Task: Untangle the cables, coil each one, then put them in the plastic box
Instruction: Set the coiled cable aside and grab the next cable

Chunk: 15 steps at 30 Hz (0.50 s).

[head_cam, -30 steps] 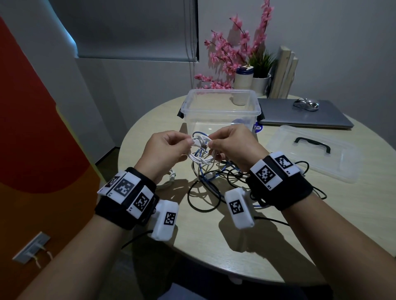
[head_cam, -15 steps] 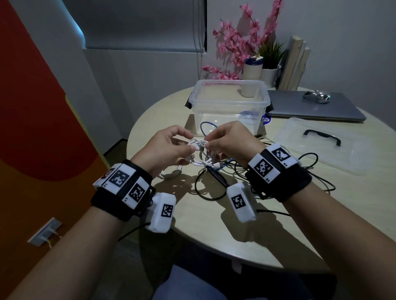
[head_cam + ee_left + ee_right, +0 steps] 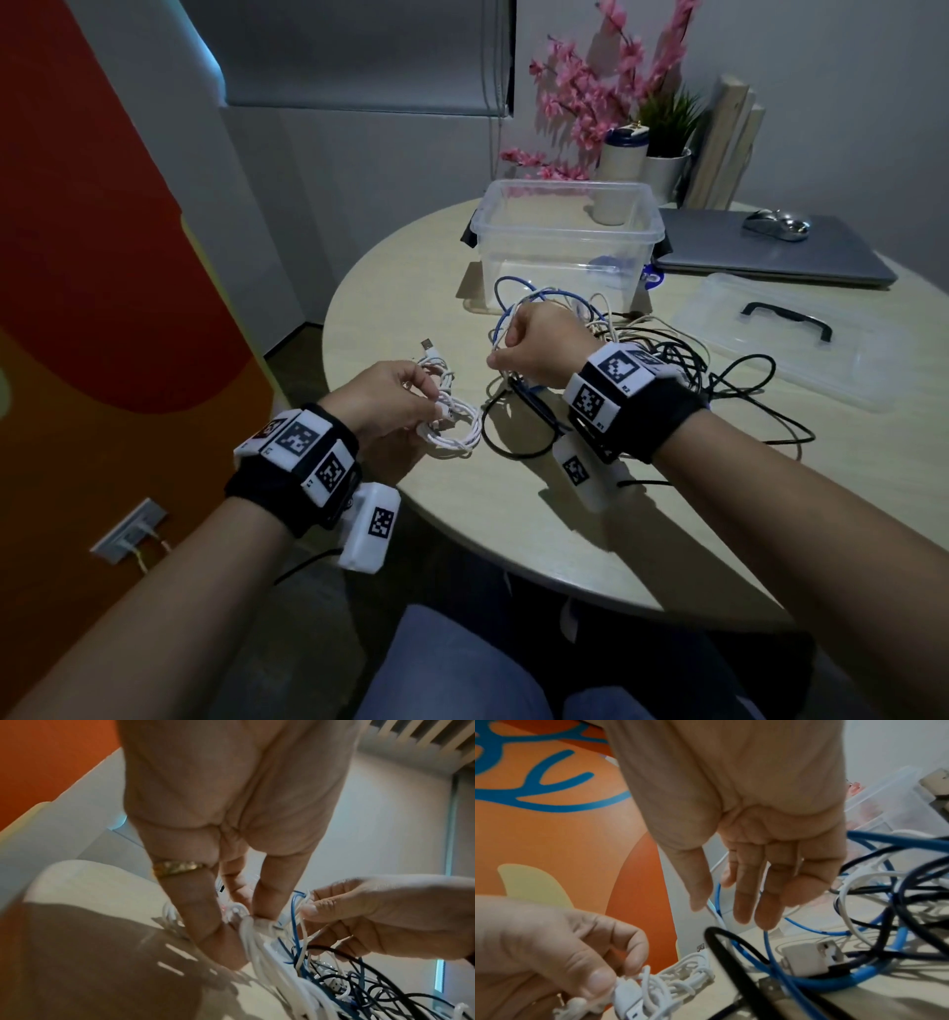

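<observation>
Round pale wood table (image 3: 513,514) in a dim room, grey wall and a lowered blind (image 3: 359,51) behind, orange wall panel (image 3: 102,257) to the left with a socket low down. Left hand (image 3: 395,401) pinches a coiled white cable (image 3: 452,426) between thumb and fingers, low over the table's near edge. Right hand (image 3: 539,344) has thumb and forefinger pinched on a thin white strand of the cable tangle (image 3: 642,360), blue, black and white, which lies on the table just in front of the plastic box (image 3: 565,236). The box stands open; its lid (image 3: 801,339) lies flat to the right. A closed laptop (image 3: 770,246) with a mouse on it, pink flowers (image 3: 580,103) and a potted plant sit at the far edge.
</observation>
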Available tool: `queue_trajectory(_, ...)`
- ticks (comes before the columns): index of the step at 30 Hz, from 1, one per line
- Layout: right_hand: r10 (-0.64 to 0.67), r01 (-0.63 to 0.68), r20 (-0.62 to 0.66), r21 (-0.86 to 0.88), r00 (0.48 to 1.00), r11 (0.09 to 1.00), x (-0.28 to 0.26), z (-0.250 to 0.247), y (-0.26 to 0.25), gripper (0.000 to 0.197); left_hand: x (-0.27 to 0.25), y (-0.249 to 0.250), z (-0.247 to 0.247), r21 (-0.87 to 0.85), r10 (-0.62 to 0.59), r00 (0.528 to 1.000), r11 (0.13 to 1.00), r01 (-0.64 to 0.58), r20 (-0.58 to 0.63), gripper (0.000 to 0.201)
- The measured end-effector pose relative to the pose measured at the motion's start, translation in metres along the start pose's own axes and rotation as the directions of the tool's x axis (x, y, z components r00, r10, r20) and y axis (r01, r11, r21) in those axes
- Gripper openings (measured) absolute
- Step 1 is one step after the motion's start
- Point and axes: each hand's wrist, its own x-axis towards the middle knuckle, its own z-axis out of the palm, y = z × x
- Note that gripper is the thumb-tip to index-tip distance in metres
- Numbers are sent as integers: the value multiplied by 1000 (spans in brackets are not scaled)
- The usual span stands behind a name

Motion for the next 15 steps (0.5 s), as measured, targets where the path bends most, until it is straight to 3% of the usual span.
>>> queue_trajectory(4,0,0,2,-30,1000,1000,4,1,3,23,5,-5,-5,105,12,1000,994,-10,-20,13)
queue_trajectory(11,29,-2,-131,203,991,979,8,-12,1,17,10,4,-14,369,102,995,925,-86,-24,17)
queue_trajectory(15,63,-22,-120,316,991,948,9,-26,1,20,14,17,-8,296,207,976,938,-178,-71,6)
